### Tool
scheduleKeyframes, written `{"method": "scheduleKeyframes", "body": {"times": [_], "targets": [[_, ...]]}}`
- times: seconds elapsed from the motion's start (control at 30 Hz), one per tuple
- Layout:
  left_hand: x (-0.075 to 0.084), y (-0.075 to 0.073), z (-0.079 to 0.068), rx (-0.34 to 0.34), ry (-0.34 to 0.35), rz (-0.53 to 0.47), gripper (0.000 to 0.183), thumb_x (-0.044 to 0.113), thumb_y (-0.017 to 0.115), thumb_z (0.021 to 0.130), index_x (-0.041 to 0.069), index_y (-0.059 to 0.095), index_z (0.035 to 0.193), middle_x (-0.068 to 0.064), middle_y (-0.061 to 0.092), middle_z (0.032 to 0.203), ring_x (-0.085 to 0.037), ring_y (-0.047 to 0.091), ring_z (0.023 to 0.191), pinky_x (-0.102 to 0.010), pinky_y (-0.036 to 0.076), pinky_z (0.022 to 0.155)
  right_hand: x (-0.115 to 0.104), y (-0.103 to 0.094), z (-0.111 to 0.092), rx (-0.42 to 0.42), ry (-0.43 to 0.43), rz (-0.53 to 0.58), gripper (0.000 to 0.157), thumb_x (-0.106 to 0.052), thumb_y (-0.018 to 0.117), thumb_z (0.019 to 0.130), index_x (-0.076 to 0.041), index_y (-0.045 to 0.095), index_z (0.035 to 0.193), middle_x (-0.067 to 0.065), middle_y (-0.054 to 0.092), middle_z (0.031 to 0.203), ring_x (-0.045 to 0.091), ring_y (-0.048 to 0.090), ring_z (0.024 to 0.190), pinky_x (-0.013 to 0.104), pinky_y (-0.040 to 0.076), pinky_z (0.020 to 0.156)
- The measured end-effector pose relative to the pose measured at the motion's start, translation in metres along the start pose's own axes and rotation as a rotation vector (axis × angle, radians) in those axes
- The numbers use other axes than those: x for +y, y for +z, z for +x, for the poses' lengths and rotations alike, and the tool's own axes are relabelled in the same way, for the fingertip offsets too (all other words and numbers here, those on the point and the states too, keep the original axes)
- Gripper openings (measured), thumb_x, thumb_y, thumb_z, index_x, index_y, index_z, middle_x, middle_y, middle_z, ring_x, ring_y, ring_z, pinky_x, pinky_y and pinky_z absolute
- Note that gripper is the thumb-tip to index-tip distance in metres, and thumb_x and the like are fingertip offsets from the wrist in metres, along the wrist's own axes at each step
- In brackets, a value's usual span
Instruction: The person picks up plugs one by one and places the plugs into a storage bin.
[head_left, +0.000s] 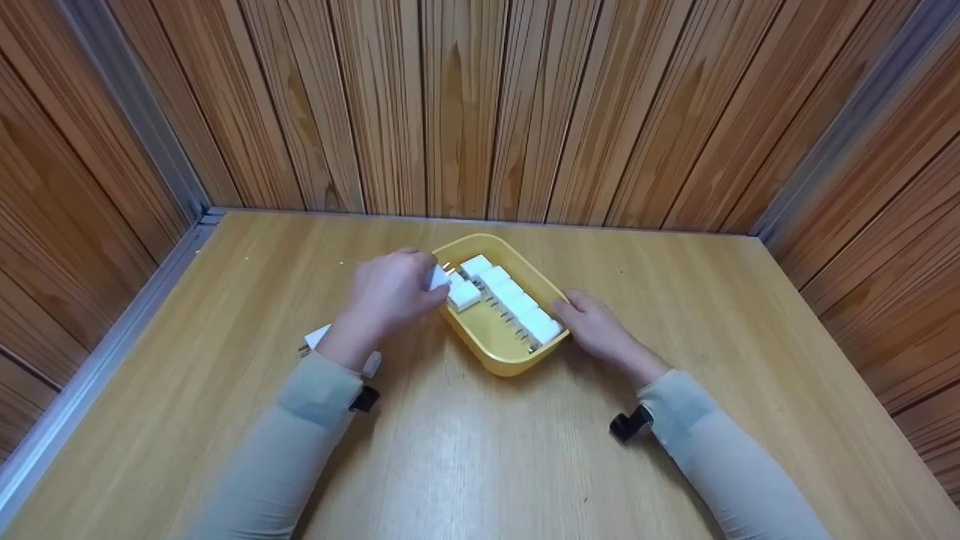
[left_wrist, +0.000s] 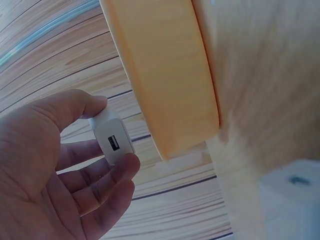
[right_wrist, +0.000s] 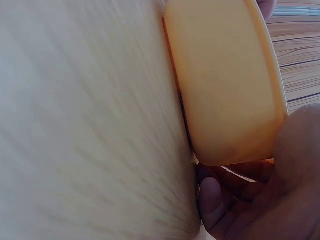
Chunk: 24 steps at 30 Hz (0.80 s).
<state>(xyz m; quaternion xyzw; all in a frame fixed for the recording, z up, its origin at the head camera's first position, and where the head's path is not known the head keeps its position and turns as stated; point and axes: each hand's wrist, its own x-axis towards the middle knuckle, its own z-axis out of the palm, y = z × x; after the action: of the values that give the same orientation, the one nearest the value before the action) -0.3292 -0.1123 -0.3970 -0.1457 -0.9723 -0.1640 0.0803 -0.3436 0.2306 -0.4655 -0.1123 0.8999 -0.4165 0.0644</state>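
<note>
My left hand [head_left: 394, 289] pinches a white USB charger [left_wrist: 111, 137] between thumb and fingers, its USB port facing the left wrist camera. That hand is over the left rim of a yellow plastic bin [head_left: 504, 365]. Inside the bin, several white chargers [head_left: 517, 301] line the far right side with metal prongs pointing left. Beside this row, near the left wall, sits another white charger [head_left: 465, 297]. With thumb at the rim and fingers against the outer wall, my right hand [head_left: 600, 328] holds the bin's right corner.
More white chargers [head_left: 317, 336] lie on the wooden table [head_left: 480, 457], partly hidden under the left wrist. Wood-patterned panels [head_left: 465, 112] enclose the table at the back and both sides. Black camera mounts [head_left: 630, 424] sit on the wrists.
</note>
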Motion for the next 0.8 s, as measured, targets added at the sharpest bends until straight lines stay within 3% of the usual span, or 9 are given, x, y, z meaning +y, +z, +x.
{"method": "scheduleKeyframes", "body": {"times": [0.33, 0.6, 0.8], "targets": [[0.018, 0.008, 0.009, -0.014, 0.03, -0.011, 0.041, 0.044, 0.08, 0.1, 0.01, 0.08, 0.123, -0.005, 0.071, 0.101, -0.025, 0.065, 0.086, -0.044, 0.054, 0.075, 0.001, 0.0, 0.0, 0.008, -0.016, -0.001, 0.04, -0.036, 0.047, 0.118, -0.003, 0.068, 0.126, 0.009, 0.062, 0.1, 0.025, 0.057, 0.093, 0.039, 0.046, 0.083], [0.03, 0.016, 0.014, 0.012, 0.09, -0.001, 0.033, 0.045, 0.079, 0.1, 0.013, 0.076, 0.108, -0.003, 0.065, 0.091, -0.023, 0.061, 0.08, -0.043, 0.05, 0.066, -0.001, 0.0, 0.0, 0.014, -0.017, -0.01, 0.037, -0.033, 0.048, 0.116, -0.003, 0.069, 0.125, 0.008, 0.064, 0.103, 0.025, 0.057, 0.095, 0.038, 0.044, 0.084], [0.036, 0.025, 0.019, 0.007, 0.095, 0.015, 0.036, 0.046, 0.078, 0.101, 0.012, 0.078, 0.114, -0.002, 0.067, 0.093, -0.021, 0.062, 0.081, -0.042, 0.052, 0.068, 0.0, -0.001, 0.0, 0.005, -0.01, -0.011, 0.04, -0.034, 0.047, 0.117, -0.002, 0.067, 0.128, 0.009, 0.063, 0.103, 0.026, 0.058, 0.096, 0.039, 0.045, 0.085]]}}
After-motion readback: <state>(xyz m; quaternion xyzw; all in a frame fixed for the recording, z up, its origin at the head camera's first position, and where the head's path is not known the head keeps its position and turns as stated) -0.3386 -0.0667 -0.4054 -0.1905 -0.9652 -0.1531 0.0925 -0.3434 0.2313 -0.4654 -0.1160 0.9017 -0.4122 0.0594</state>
